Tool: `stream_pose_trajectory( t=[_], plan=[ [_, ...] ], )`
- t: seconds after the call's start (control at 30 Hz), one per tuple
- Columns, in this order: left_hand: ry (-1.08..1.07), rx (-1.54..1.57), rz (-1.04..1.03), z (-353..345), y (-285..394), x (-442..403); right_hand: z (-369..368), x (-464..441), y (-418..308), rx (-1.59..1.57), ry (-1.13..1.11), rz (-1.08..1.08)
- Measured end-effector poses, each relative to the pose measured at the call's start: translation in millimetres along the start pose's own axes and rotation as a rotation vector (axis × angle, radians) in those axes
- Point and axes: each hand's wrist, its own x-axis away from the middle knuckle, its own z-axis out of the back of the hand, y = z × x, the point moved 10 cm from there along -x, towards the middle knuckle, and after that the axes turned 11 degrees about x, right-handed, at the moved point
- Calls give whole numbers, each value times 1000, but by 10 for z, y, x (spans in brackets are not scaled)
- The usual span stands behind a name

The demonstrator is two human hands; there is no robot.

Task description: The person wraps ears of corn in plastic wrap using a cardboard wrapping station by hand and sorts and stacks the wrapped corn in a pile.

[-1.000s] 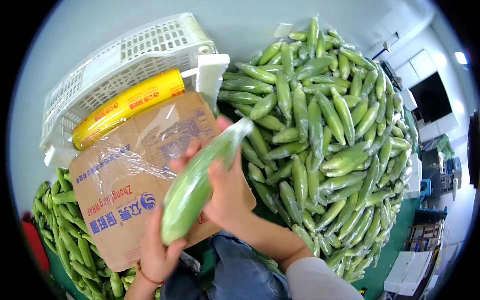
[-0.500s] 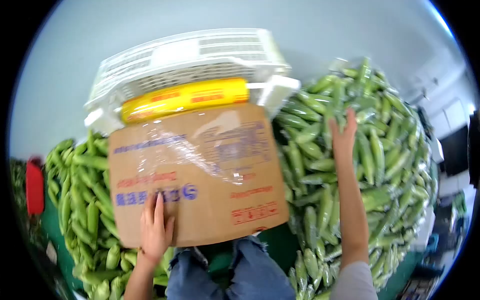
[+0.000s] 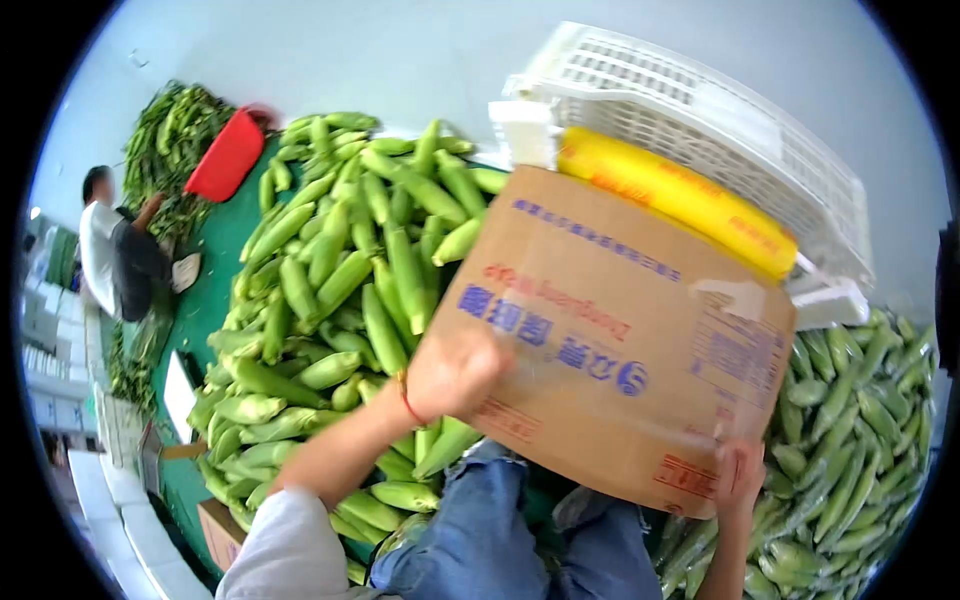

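A cardboard box with blue and red print lies in front of my knees, with a shiny clear film over part of its top. My left hand is over the box's left edge, next to the heap of green-husked corn. Motion smears its fingers, so their pose is unclear. At the box's lower right corner, my right hand rests with its fingers stretched up along the top, holding no ear. Along the far side of the box lies a yellow roll of cling film on a white holder.
Film-wrapped corn ears are heaped at the right. Behind the roll stands a white plastic crate. A red basin sits past the loose corn, and a person sits at the far left beside a leafy green pile.
My view has swung left toward the loose corn. My right hand has left the wrapped heap and come back to the box. My left hand has moved to the box's left edge.
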Motion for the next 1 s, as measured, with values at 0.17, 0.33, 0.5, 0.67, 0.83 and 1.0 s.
stream_pose_trajectory(
  t=[0.17,0.33,0.5,0.67,0.83,1.0],
  plan=[
    [-1,145,113,-135,379,1149,-344,566,-293,30,-215,114],
    [625,-169,976,201,-1171,2488,-369,590,-322,41,-218,61],
    [419,-365,1679,-75,-2399,3211,-381,541,-278,3,-227,-8],
    [636,86,1552,72,-2328,3328,-365,523,-332,-20,-225,-61],
    [1101,971,975,598,-1013,1795,-287,595,-438,93,-225,-59],
    [-62,-17,69,3,668,-396,-244,593,-633,110,-147,-24]
  ],
)
